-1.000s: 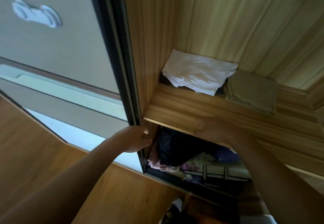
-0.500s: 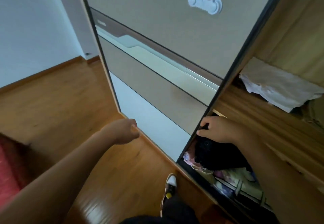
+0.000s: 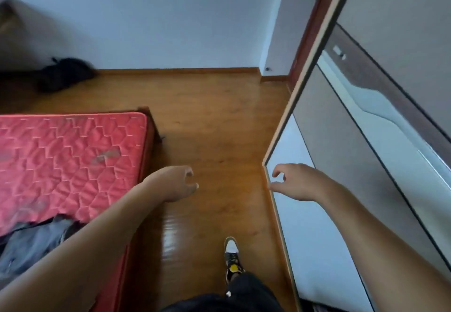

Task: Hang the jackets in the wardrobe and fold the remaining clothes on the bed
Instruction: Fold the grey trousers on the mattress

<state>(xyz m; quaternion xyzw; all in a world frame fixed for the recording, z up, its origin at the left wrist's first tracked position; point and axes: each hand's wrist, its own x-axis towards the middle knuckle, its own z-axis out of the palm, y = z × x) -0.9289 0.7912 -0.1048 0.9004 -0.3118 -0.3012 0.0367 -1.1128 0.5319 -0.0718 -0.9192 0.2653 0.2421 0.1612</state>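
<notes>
A bed with a red quilted mattress (image 3: pixel 70 155) fills the left side. Grey clothing (image 3: pixel 29 245) lies crumpled on its near end, partly behind my left forearm. The wardrobe's sliding door (image 3: pixel 380 140) runs along the right. My left hand (image 3: pixel 179 183) hangs over the wooden floor beside the mattress edge, fingers loosely curled, holding nothing. My right hand (image 3: pixel 290 181) hovers by the door's lower edge, fingers loosely curled and empty; whether it touches the door I cannot tell.
A dark bag or garment (image 3: pixel 64 73) lies on the floor by the far wall. Open wooden floor (image 3: pixel 214 121) stretches between bed and wardrobe. My shoe (image 3: pixel 231 258) and dark trouser leg show at the bottom.
The view has swung left from the wardrobe interior to the bed and floor. My right hand has left the dark jacket inside the wardrobe, and both hands now hang free.
</notes>
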